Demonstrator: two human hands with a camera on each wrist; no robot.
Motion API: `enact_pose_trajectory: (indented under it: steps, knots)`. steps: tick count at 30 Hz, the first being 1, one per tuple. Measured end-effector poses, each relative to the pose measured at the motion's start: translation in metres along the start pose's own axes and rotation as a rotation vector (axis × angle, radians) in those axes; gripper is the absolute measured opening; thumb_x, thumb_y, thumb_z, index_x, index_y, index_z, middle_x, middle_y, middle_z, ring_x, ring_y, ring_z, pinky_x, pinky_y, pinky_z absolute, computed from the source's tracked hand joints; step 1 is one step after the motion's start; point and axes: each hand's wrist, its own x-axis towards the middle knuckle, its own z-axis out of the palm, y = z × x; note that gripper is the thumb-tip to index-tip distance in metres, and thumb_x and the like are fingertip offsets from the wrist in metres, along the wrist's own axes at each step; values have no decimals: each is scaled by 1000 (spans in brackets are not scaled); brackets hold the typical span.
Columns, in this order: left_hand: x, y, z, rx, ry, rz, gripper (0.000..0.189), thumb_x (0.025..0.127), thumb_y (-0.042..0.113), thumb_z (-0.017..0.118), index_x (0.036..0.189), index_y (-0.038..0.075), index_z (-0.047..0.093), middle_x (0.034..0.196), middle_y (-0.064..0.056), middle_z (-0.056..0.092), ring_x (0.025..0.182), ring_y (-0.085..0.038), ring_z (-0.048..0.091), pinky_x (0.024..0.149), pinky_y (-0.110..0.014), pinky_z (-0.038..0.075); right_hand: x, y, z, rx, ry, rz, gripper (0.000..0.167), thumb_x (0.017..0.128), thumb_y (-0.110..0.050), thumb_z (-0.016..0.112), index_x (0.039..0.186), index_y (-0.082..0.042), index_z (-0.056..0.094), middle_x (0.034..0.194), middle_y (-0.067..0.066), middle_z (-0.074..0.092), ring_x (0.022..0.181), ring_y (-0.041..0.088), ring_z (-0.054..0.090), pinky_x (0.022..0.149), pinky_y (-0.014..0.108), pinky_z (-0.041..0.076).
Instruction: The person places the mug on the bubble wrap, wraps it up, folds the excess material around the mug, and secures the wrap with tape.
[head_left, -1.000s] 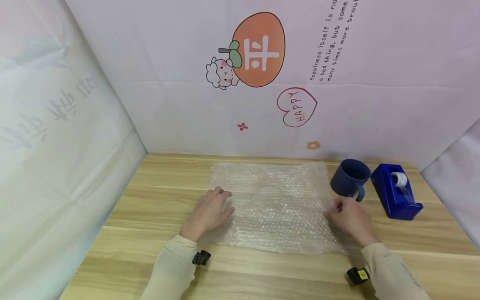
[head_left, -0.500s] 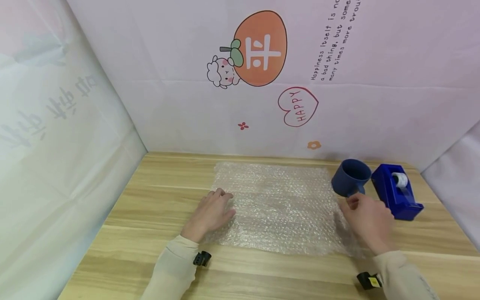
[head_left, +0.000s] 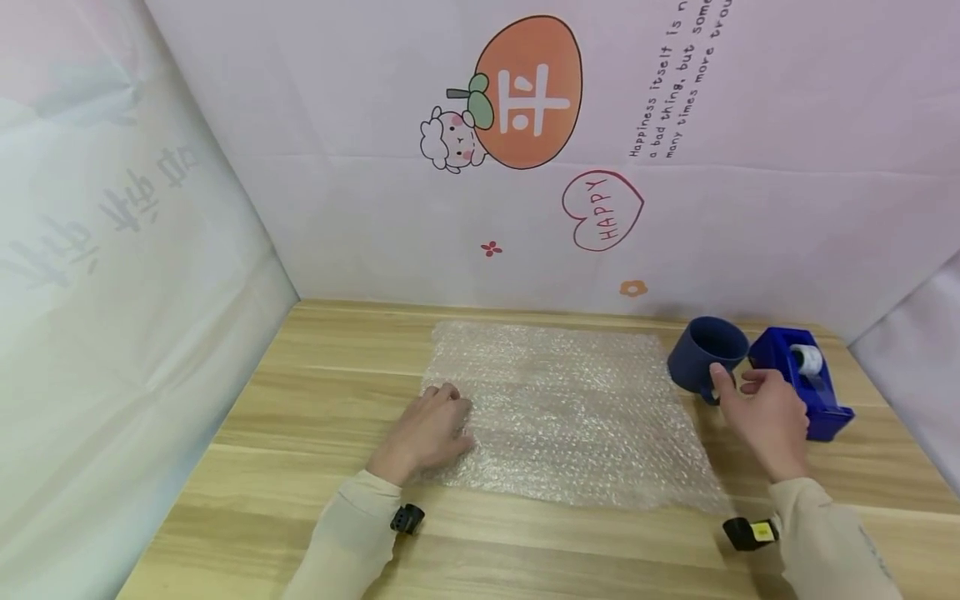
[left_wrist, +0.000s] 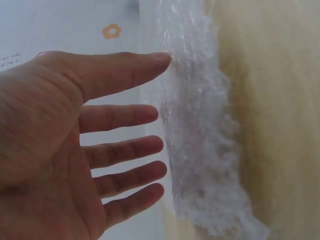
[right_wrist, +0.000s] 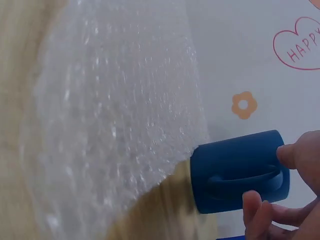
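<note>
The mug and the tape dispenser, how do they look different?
The mug is round and muted blue; the tape dispenser is long, angular and a more vivid blue. The mug has a looped handle, while the tape dispenser carries a white roll. Both are blue and stand on the table.

- Left of the left hand (head_left: 426,435), the worktop (head_left: 307,433) leaves a broad bare stretch
- Above the flat bubble wrap (head_left: 562,408), free way to the mug (head_left: 692,362)
- Right of the mug, the tape dispenser (head_left: 819,396) crowds the right hand (head_left: 768,421)
- Close behind both, the wall (head_left: 705,242) blocks
</note>
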Motion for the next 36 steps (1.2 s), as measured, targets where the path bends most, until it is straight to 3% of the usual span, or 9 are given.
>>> enact_pose_trajectory:
  steps: [9, 19, 22, 25, 27, 29, 31, 34, 36]
  knots:
    - [4, 3, 4, -1, -33, -22, 51, 92, 33, 75, 131, 3, 65, 134, -17, 56, 121, -36, 52, 103, -50, 47, 4, -1, 3, 21, -80, -35, 64, 105, -52, 43, 105, 7, 69, 73, 13, 72, 73, 31, 62, 59, 37, 44]
    - [7, 4, 7, 20, -34, -24, 52, 90, 33, 77, 131, 4, 65, 133, -17, 57, 120, -35, 52, 102, -49, 48, 2, -3, 4, 173, -56, 26, 62, 105, -49, 47, 111, 10, 68, 81, 12, 75, 60, 10, 71, 56, 11, 50]
    - [7, 4, 7, 13, -34, -29, 53, 89, 33, 78, 131, 3, 65, 134, -17, 56, 119, -35, 52, 102, -49, 48, 1, -2, 2, 178, -28, 28, 61, 104, -49, 48, 108, 8, 69, 77, 9, 74, 58, 7, 70, 60, 7, 47]
    - [7, 5, 7, 19, -36, -35, 55, 89, 34, 78, 132, 3, 65, 133, -17, 56, 119, -35, 52, 102, -48, 48, -1, -6, -2, 194, 2, 19, 60, 104, -50, 50, 106, 7, 69, 78, 9, 75, 57, 3, 69, 84, 16, 51]
    - [7, 5, 7, 26, -34, -37, 55, 89, 35, 79, 132, 3, 65, 133, -16, 57, 119, -34, 52, 102, -48, 49, -4, -12, -5, 228, 19, 12, 59, 103, -50, 51, 106, 7, 68, 77, 8, 75, 55, 1, 67, 110, 30, 39]
    - [8, 5, 7, 30, -31, -39, 56, 89, 35, 79, 132, 3, 65, 132, -16, 57, 119, -34, 52, 102, -47, 49, -7, -19, -7, 250, 31, 10, 59, 103, -50, 52, 105, 7, 68, 75, 4, 74, 56, 1, 68, 113, 32, 37]
    - [8, 5, 7, 32, -27, -40, 56, 89, 35, 79, 132, 4, 65, 132, -15, 57, 119, -34, 52, 102, -46, 48, -10, -27, -7, 261, 35, 2, 59, 103, -50, 52, 104, 6, 69, 72, 1, 74, 57, 2, 69, 92, 17, 50]
    - [9, 5, 8, 26, -22, -42, 56, 88, 35, 80, 133, 4, 65, 132, -15, 57, 119, -33, 52, 101, -46, 49, -17, -38, -4, 278, 33, -19, 58, 103, -48, 53, 104, 7, 69, 74, 4, 74, 57, 5, 70, 59, 15, 55]
    - [11, 5, 9, 22, -20, -42, 57, 87, 35, 81, 133, 4, 65, 132, -14, 57, 119, -33, 52, 100, -46, 50, -22, -45, 0, 290, 20, -36, 58, 103, -48, 53, 104, 8, 69, 79, 10, 74, 58, 6, 70, 55, 20, 57]
